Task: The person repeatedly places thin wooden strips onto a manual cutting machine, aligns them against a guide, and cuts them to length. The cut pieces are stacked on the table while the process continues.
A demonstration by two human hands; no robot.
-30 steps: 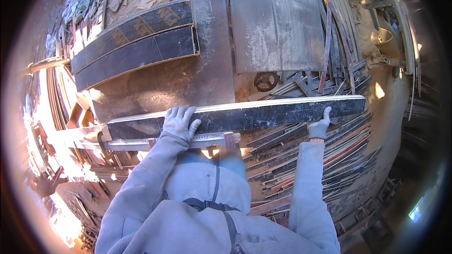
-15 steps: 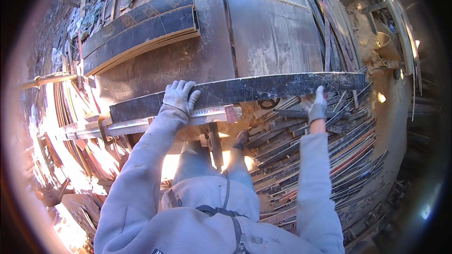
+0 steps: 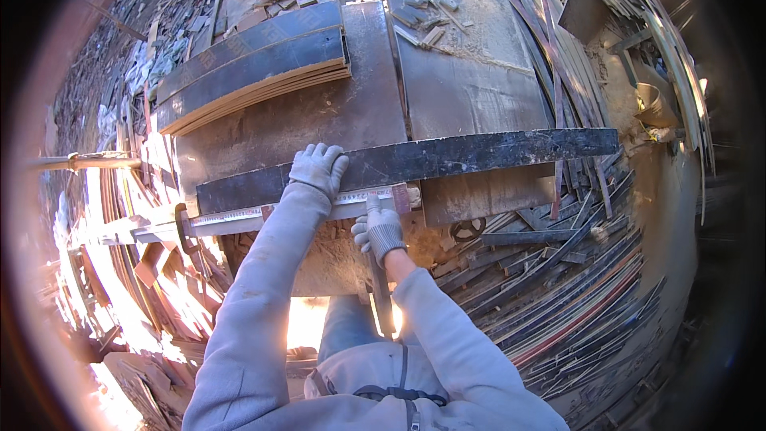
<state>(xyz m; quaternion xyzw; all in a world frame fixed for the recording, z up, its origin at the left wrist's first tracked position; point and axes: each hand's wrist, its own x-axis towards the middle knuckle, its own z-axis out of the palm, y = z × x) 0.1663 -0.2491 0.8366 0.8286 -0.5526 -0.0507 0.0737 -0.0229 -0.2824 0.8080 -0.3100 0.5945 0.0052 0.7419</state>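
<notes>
A long black board strip point(image 3: 479, 150) lies crosswise over the bench, its right end jutting past the metal-looking sheet. My gloved left hand point(image 3: 317, 172) presses on the strip near its left end, fingers over the far edge and thumb on its face. Along the strip's near side runs a pale rail with a measuring tape point(image 3: 351, 199). My gloved right hand point(image 3: 381, 230) is at the rail's near edge, off the strip, fingers curled and thumb up. Just below it stands a dark upright bar point(image 3: 381, 299); what the fingers close around is hidden.
A stack of black-faced boards point(image 3: 263, 68) sits on the bench at the far left. A C-shaped clamp point(image 3: 185, 227) is on the rail's left part. Wood offcuts point(image 3: 431, 24) lie at the far side. Many long strips point(image 3: 558, 295) are piled at the right.
My right hand has left the strip's right part and moved left and nearer, to the rail. My left hand stays on the strip. The whole view has shifted slightly.
</notes>
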